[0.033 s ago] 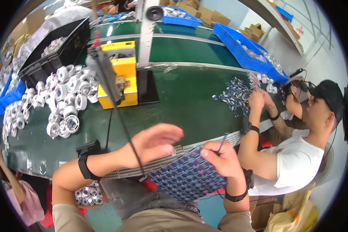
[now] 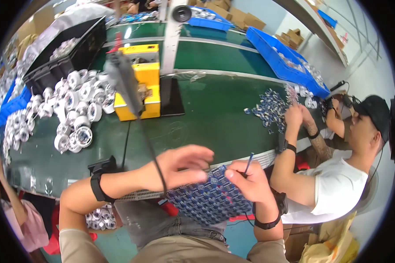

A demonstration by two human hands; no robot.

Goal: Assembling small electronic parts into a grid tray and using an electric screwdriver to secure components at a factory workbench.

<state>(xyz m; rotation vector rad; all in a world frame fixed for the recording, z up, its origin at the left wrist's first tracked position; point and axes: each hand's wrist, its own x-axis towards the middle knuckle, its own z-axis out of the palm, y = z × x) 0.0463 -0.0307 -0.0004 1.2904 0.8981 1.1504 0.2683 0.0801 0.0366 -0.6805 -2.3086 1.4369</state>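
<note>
From the head view we see the blue panel (image 2: 206,199) propped at the bench's (image 2: 215,118) near edge. Our left hand (image 2: 180,168) hovers over it, fingers spread; our right hand (image 2: 245,182) pinches a thin blue tool (image 2: 249,163) — a slip could tip the unheld panel off.

Bright, even overhead lighting; glare streak on the glossy green conveyor belt (image 2: 215,109) just behind the yellow machine (image 2: 144,83), paler washed-out zone toward the upper right by the blue bins (image 2: 285,55). Shadows soft and short, darkest under the left hand (image 2: 182,168) and along the near belt edge. Strong fisheye bending of straight belt edges toward a black circular rim; motion blur on the left hand's fingers, and the dark hanging tool (image 2: 125,81) close to the lens out of focus.
</note>
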